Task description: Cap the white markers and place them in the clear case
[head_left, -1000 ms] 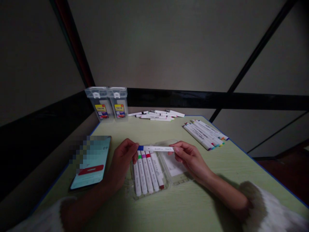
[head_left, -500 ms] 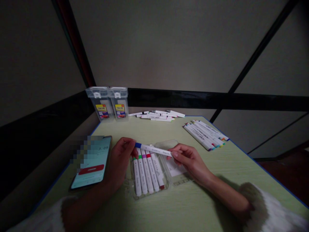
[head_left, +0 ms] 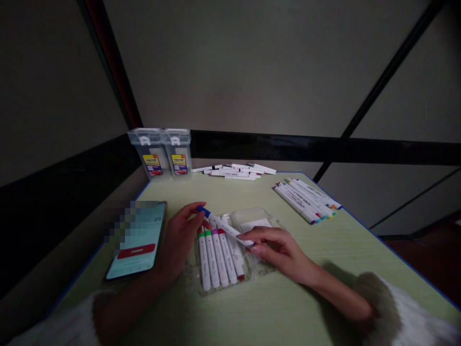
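A white marker with a blue cap (head_left: 225, 227) is held between my two hands, slanting down to the right. My left hand (head_left: 183, 230) pinches its blue end, while my right hand (head_left: 275, 247) grips the white end between thumb and fingers. Just below it lies an open clear plastic case (head_left: 212, 291) with several white markers (head_left: 214, 262) side by side, showing green, purple and red bands at their upper ends. One marker in the case points the other way, its dark red end (head_left: 241, 277) at the bottom. The case's lid (head_left: 248, 215), partly behind my right hand, holds a white card.
A phone (head_left: 139, 245) lies left of my left hand. Two clear lidded boxes (head_left: 154, 153) with yellow labels stand at the back left. A loose marker pile (head_left: 234, 172) lies along the back edge, and a row of markers (head_left: 304, 202) at the right.
The marker has tilted more steeply, its white end lowered toward the case. My right hand has moved down and slightly left with it; my left hand has barely shifted.
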A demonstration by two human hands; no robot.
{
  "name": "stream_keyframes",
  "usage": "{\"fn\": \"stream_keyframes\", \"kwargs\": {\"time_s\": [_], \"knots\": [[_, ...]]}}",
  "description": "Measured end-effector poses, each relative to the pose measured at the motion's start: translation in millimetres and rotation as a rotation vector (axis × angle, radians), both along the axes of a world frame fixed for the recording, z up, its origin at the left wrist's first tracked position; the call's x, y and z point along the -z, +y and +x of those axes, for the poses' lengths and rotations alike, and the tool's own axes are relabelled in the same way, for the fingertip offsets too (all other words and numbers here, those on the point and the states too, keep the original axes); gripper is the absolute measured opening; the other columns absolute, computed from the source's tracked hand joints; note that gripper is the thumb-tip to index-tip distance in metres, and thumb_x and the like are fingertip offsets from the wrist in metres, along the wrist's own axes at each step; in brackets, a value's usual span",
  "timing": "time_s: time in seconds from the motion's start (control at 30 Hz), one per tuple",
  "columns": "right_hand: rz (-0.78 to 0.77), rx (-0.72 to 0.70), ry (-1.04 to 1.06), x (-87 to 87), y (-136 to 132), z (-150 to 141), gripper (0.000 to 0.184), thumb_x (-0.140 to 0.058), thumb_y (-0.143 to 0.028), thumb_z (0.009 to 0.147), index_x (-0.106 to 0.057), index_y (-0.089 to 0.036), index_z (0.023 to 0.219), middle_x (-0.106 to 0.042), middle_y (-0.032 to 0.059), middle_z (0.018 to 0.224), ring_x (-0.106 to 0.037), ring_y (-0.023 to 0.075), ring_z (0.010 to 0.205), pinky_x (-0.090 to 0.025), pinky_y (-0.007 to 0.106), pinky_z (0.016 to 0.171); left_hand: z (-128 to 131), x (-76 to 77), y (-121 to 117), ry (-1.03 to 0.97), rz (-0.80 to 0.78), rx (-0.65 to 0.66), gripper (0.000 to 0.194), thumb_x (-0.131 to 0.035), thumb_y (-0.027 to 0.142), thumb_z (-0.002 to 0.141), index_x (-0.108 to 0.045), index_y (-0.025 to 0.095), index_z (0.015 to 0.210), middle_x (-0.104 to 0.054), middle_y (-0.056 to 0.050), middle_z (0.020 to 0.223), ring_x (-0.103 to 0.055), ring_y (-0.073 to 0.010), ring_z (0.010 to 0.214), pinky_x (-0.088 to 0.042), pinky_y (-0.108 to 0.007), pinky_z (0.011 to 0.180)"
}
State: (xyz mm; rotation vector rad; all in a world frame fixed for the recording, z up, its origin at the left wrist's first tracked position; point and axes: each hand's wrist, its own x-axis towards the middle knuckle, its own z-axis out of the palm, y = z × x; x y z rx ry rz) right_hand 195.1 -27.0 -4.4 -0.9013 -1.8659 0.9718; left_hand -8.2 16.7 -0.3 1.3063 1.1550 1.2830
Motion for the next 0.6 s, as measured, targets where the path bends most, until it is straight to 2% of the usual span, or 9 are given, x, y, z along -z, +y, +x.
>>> {"fn": "stream_keyframes", "kwargs": {"time_s": [0.1, 0.23, 0.43, 0.6], "knots": [[0.061, -0.016, -0.037, 0.9, 0.1, -0.3, 0.024, -0.056, -0.028, 0.078, -0.064, -0.015, 0.096, -0.061, 0.0031, 0.073, -0.05, 0.0109, 0.061, -0.04, 0.024, 0.056, 0.7, -0.4, -0.4, -0.004, -0.014, 0.014, 0.027, -0.055, 0.026, 0.072, -0.058, 0.014, 0.097, -0.059, 0.003, 0.055, -0.049, -0.0094, 0.053, -0.036, -0.019, 0.05], [0.13, -0.04, -0.057, 3.3, 0.0, -0.3, 0.03, -0.062, -0.031, 0.072, -0.064, -0.015, 0.097, -0.051, -0.0023, 0.057, -0.044, 0.0091, 0.053, -0.038, 0.022, 0.049, 1.9, -0.4, -0.7, -0.031, -0.059, 0.024, 0.028, -0.057, 0.023, 0.07, -0.059, 0.012, 0.095, -0.055, 0.005, 0.055, -0.047, -0.0091, 0.053, -0.034, -0.019, 0.049], [0.339, -0.029, -0.204, 7.2, -2.8, 1.0, 0.028, -0.058, -0.029, 0.076, -0.062, -0.013, 0.099, -0.054, -0.0001, 0.058, -0.048, 0.0099, 0.053, -0.04, 0.022, 0.05, 4.5, -4.4, -1.9, -0.046, -0.073, 0.042, 0.033, -0.058, 0.021, 0.068, -0.057, 0.01, 0.099, -0.055, 0.005, 0.058, -0.049, -0.0089, 0.053, -0.038, -0.02, 0.051], [0.533, -0.06, -0.315, 5.2, -3.2, 1.7, 0.026, -0.052, -0.026, 0.08, -0.06, -0.009, 0.097, -0.056, 0.0022, 0.057, -0.05, 0.0123, 0.055, -0.04, 0.024, 0.05, 5.7, -5.6, -2.1, -0.089, -0.057, 0.063, 0.026, -0.059, 0.016, 0.064, -0.054, 0.014, 0.089, -0.061, 0.002, 0.074, -0.059, -0.0107, 0.061, -0.044, -0.022, 0.058]]}}
